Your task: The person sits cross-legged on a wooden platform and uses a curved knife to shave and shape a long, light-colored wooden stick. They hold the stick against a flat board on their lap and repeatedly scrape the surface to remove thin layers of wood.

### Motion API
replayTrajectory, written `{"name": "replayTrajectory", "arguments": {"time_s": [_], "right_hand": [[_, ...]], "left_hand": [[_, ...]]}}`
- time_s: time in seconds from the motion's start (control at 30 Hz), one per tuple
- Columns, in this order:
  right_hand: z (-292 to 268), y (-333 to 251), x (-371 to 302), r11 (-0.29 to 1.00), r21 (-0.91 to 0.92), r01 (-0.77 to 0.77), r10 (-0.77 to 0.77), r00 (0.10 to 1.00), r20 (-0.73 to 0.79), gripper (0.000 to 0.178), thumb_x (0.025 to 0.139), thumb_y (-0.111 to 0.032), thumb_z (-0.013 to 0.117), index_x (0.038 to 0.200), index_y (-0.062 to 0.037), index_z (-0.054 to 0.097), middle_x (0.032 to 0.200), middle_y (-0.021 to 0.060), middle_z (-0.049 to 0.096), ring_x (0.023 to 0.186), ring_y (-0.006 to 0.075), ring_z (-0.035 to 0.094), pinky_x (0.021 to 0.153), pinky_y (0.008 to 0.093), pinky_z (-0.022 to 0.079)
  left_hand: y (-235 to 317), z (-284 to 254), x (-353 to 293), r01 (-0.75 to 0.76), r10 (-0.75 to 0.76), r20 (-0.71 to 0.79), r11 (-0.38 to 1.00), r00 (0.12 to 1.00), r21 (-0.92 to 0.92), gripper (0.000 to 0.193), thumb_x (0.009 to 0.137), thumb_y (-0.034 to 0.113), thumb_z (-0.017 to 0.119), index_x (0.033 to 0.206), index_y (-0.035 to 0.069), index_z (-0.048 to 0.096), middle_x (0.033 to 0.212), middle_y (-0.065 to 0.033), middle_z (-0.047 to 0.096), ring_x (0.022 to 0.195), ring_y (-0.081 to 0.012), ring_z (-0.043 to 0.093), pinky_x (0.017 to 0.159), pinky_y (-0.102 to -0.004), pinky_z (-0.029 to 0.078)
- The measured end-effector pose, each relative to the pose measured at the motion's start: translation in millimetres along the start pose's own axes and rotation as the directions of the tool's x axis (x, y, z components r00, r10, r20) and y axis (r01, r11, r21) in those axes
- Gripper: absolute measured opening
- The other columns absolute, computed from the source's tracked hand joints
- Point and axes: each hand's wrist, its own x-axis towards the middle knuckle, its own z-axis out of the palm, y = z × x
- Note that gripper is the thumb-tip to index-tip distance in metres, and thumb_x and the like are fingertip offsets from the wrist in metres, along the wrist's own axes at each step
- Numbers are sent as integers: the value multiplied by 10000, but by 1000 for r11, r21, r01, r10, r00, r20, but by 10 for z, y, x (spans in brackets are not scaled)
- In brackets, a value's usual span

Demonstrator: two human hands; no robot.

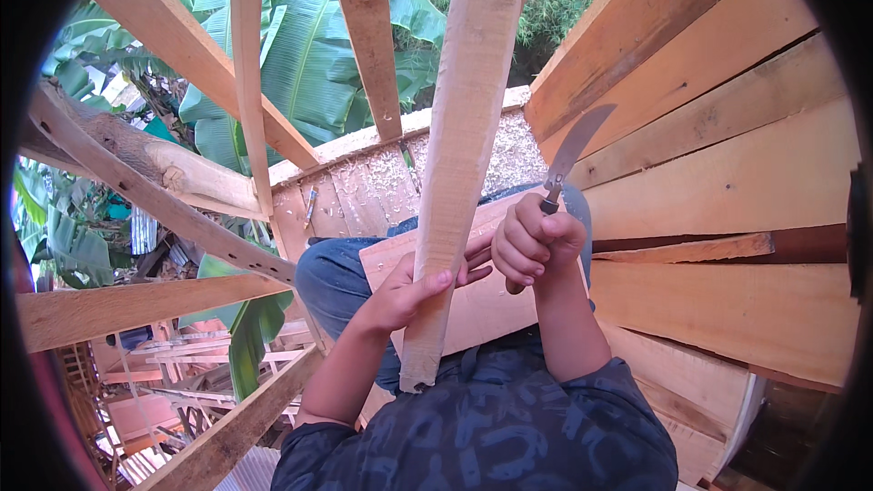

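A long, flat piece of wood (468, 118) stands tilted in front of my body, its lower end close to my shirt. My left hand (414, 291) grips it near that end, thumb across the face and fingers behind. My right hand (538, 241) is closed round the dark handle of a knife with a curved blade (575, 145). The blade points up and away, to the right of the wood and apart from it. Across my lap lies a wide wooden board (500, 309), partly covered by the wood and my hands.
Pale wood shavings (382, 173) are scattered over the plank floor beyond my knees. A plank wall (718, 164) rises on my right. Slanting wooden posts (364, 27) and a curved rail (164, 191) border the far and left sides. Large green leaves (305, 55) hang outside.
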Motion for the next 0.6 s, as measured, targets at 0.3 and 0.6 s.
{"name": "replayTrajectory", "arguments": {"time_s": [0.3,0.6], "right_hand": [[-261,-88,0,996,79,-44,54,989,-136,328,923,-180,485,623,-123,365,511,10,397,441,148,455,425,310,441],[-360,-465,-459,750,-491,-442,-32,718,-696,250,967,-156,597,753,-88,487,575,23,527,439,98,492,407,259,406]], "left_hand": [[166,31,66,-31,26,-79,998,997,-57,291,1013,295,518,1031,5,506,1193,-281,604,1089,-323,629,917,-442,524],[-289,3,414,142,-207,-287,962,935,-231,248,986,310,568,1045,93,463,610,15,346,450,-82,347,439,-244,329]]}}
